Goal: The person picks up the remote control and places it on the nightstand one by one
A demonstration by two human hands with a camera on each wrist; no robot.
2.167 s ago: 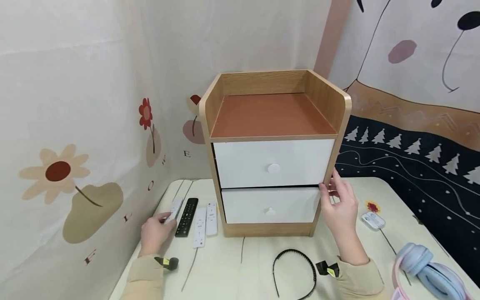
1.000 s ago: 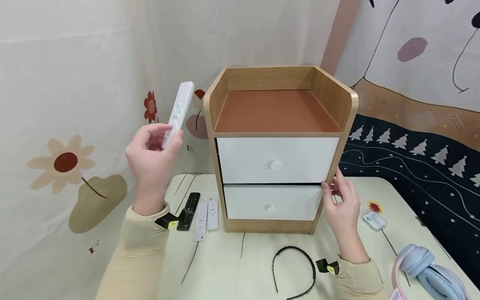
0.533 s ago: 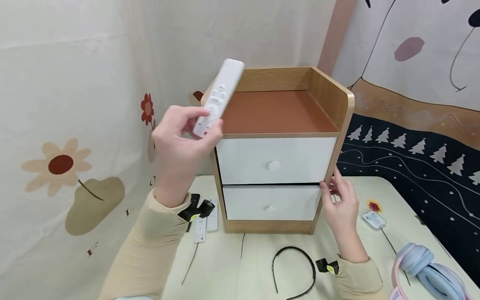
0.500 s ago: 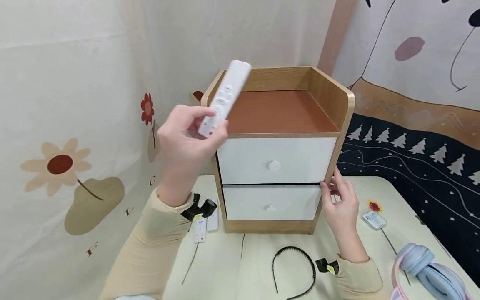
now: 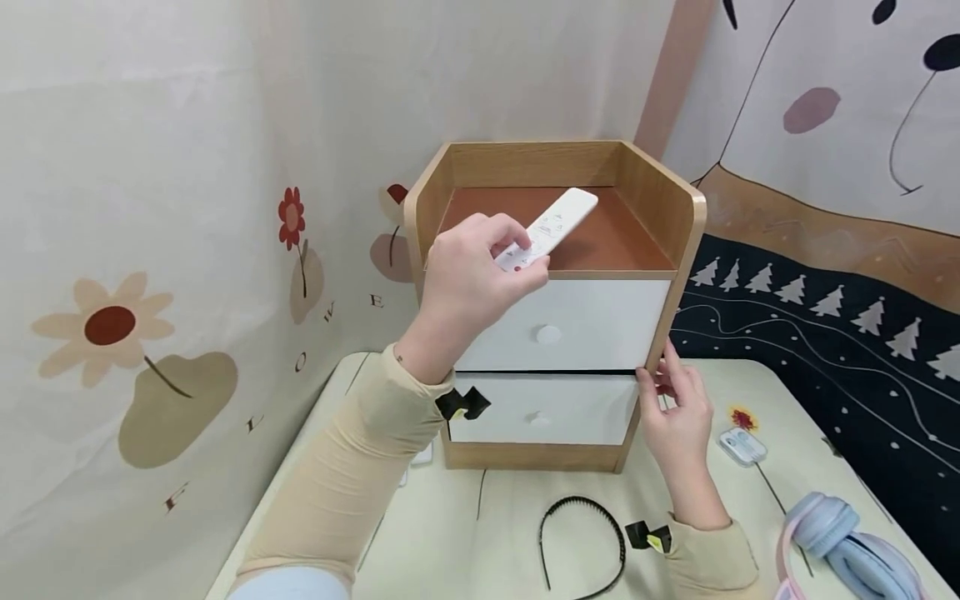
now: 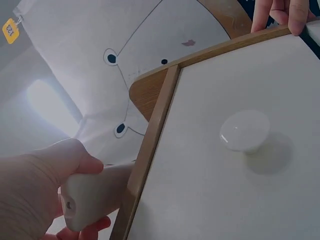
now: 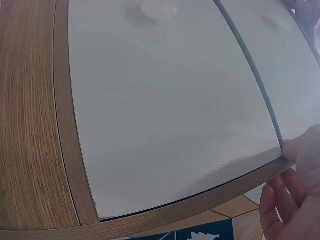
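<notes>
In the head view, my left hand pinches the lower end of a white remote control between thumb and fingers. The remote slants up to the right over the brown top shelf of a wooden cabinet with two white drawers. From the left wrist view, the end of the remote shows beside the cabinet's front edge. My right hand grips the cabinet's right side, its thumb on the front edge and its fingers along the outside. Both drawers are pushed in, each with a round white knob.
A black toothed headband lies in front of the cabinet. To the right are a small clear case and a light-blue padded item with a pink band. White remotes show partly behind my left arm, which hides the black one.
My left hand picked the white remote up from the table's left side, raised it, and carried it right over the cabinet's top shelf. My right hand has stayed at the cabinet's side.
</notes>
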